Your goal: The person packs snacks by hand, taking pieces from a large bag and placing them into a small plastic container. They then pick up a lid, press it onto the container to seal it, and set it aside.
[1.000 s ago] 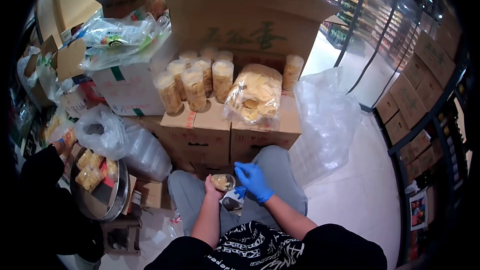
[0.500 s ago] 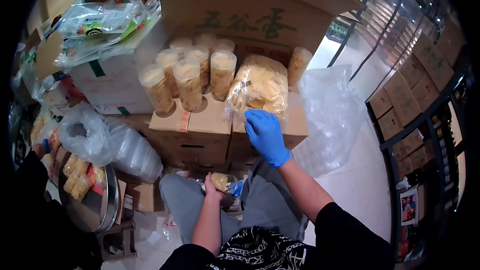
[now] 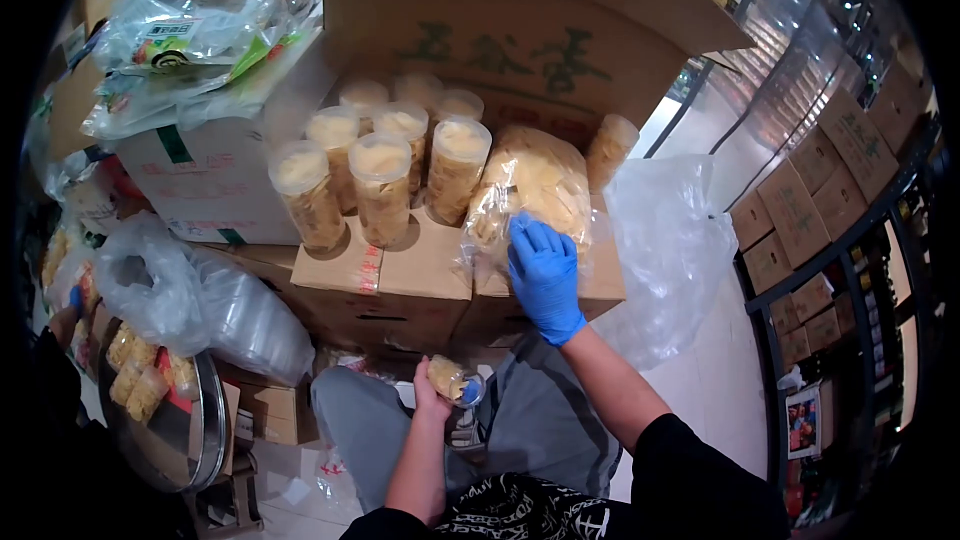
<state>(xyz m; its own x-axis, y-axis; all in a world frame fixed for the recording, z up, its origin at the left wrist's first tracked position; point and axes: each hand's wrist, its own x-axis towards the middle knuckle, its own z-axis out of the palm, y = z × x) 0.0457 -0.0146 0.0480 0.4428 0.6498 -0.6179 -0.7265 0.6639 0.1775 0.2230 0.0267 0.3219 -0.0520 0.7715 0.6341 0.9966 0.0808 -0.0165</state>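
Observation:
My left hand (image 3: 431,402), bare, is wrapped round a clear plastic jar (image 3: 457,381) of pale yellow chips, tilted on its side above my lap with its mouth to the right. My right hand (image 3: 543,275), in a blue glove, is at the near end of a large clear bag (image 3: 535,175) of the same flat chips. Its fingers are bent and close together; what they hold, if anything, is hidden. The bag lies on a cardboard box (image 3: 425,265). Several filled jars (image 3: 383,190) stand upright to its left, and a single jar (image 3: 610,152) stands to its right.
A raised carton flap (image 3: 500,30) stands behind the jars. Stacked clear containers in plastic (image 3: 255,310) lie at left, beside a round metal tray (image 3: 215,420) with small packs. An empty-looking clear bag (image 3: 665,260) hangs at right. Another person's gloved hand (image 3: 75,298) shows far left.
My right hand has moved slightly down and right, its fingers still at the bag. The jar in my left hand has turned so its mouth shows more. The view has shifted a little.

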